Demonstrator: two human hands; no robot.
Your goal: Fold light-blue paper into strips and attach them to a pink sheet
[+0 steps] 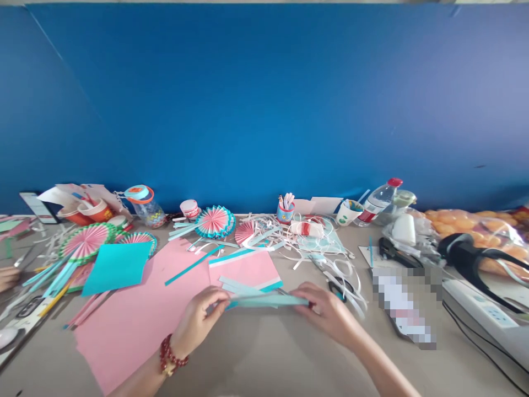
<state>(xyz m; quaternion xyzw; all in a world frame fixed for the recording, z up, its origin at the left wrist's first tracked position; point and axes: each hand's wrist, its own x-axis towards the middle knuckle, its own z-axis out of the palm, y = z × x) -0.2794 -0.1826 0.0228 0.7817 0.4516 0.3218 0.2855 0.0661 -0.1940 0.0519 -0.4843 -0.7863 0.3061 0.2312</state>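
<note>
A narrow pale teal paper strip [268, 300] stretches level between my two hands, just above the table. My left hand [205, 315] pinches its left end between thumb and fingers; a red bead bracelet [168, 355] is on that wrist. At the strip's right end, my right hand [322, 310] has its fingers closed on it. Right behind the strip lies a pink sheet with teal and white edges [248, 270], with some pale loose strips [235, 285] on its near side. A darker teal strip [192, 266] rests on the large pink paper [144, 314] at the left.
Paper rosettes [215, 221], a teal sheet [117, 267], and white scraps [268, 231] lie behind. Black scissors [342, 288], a phone [403, 309], a stapler [399, 252] and a power strip [481, 309] stand right. Another person's hand [7, 278] shows far left.
</note>
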